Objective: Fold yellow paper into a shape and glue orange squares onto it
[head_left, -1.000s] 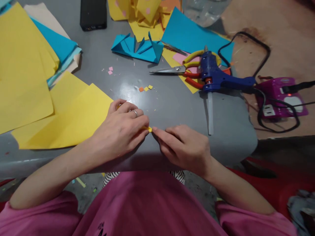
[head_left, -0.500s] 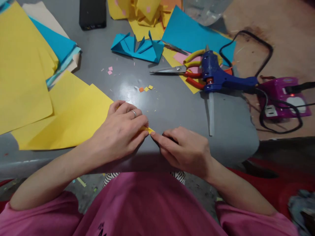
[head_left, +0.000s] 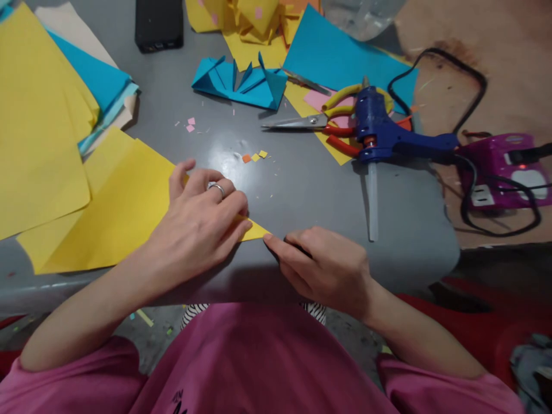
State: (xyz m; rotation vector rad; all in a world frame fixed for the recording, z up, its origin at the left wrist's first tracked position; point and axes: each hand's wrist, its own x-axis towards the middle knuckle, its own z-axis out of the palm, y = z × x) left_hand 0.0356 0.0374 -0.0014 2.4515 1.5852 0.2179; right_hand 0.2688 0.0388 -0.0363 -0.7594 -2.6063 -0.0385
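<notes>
A yellow sheet of paper point(head_left: 125, 213) lies along the near edge of the table, narrowing to a pointed tip on the right. My left hand point(head_left: 204, 215), wearing a ring, presses down on it with bent fingers, the little finger lifted. The hand hides the middle of the sheet, while the tip shows past the thumb. My right hand point(head_left: 321, 264) has its index fingertip at that tip, the other fingers curled in; its thumb is mostly hidden.
Yellow sheets point(head_left: 38, 132) are stacked at left. Beyond my hands lie a folded blue paper piece point(head_left: 237, 83), scissors point(head_left: 297, 122), a black box-like device point(head_left: 158, 26) and paper scraps point(head_left: 254, 157). A blue glue gun point(head_left: 371, 123) and its cord lie right, near a purple power socket point(head_left: 500, 175).
My left hand has slid left along the paper, uncovering more of its tip, and its little finger has lifted. My right hand stays at the tip.
</notes>
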